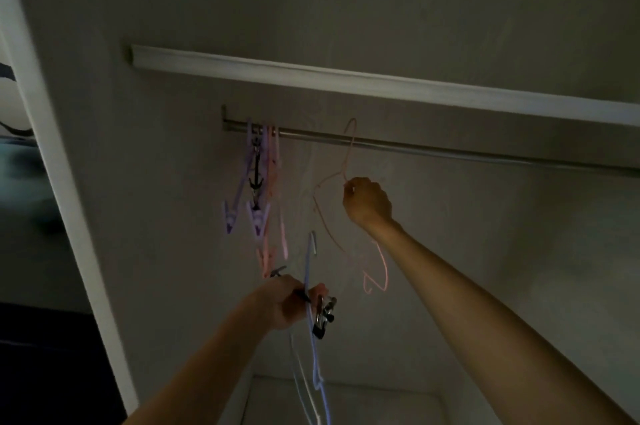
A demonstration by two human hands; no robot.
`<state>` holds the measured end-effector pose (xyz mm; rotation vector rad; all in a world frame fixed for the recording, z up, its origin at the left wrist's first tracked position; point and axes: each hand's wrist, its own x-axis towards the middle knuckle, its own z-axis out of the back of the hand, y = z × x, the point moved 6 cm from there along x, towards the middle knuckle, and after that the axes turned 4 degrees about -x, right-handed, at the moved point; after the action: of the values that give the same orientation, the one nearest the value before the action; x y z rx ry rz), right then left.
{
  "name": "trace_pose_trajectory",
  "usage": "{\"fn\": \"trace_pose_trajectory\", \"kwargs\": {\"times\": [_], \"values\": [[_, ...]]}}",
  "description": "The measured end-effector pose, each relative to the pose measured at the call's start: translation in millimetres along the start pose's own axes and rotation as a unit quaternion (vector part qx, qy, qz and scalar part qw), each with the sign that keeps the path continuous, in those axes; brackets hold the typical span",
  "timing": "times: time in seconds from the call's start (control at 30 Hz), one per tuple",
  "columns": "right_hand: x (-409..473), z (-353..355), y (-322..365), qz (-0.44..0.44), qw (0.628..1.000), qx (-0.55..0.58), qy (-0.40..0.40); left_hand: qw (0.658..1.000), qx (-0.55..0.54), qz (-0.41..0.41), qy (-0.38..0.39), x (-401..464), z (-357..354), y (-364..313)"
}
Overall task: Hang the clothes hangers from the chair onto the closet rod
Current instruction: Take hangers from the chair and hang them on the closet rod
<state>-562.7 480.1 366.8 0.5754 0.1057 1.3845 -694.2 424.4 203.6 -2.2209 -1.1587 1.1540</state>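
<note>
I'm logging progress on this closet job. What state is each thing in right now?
Closet rod: mounted under the shelf, mostly bare.
Purple and pink hangers: hung, bunched at the rod's left end.
Pink hanger: hook at the rod, held by the right hand.
Blue and white hangers: not yet hung, dangling from the left hand.

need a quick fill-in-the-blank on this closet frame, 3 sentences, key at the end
1. The right hand holds a hanger coloured ____.
2. That hanger's hook is at the closet ____.
3. The left hand grips a bundle of hangers ____ the closet rod.

Missing words: pink; rod; below
</note>
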Motion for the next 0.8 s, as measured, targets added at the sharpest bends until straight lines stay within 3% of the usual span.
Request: {"fn": "trace_pose_trajectory", "kwargs": {"times": [0.13,0.33,0.6,0.8], "values": [[10.7,-34.4,13.2,0.004,0.989,-0.030,0.146,0.999,-0.014,0.010,-0.039,6.7,19.3,-3.2],[11.4,-53.9,44.2,0.049,0.972,0.015,0.229,0.999,-0.015,0.019,-0.038,7.5,33.5,-4.0],[9.1,-78.0,66.7,0.039,0.961,0.134,0.241,0.998,0.006,0.066,-0.019,14.2,48.0,9.7],[-2.0,-83.7,47.0,0.036,0.957,0.158,0.240,0.998,0.012,0.063,-0.023,10.8,52.3,21.2]]}}
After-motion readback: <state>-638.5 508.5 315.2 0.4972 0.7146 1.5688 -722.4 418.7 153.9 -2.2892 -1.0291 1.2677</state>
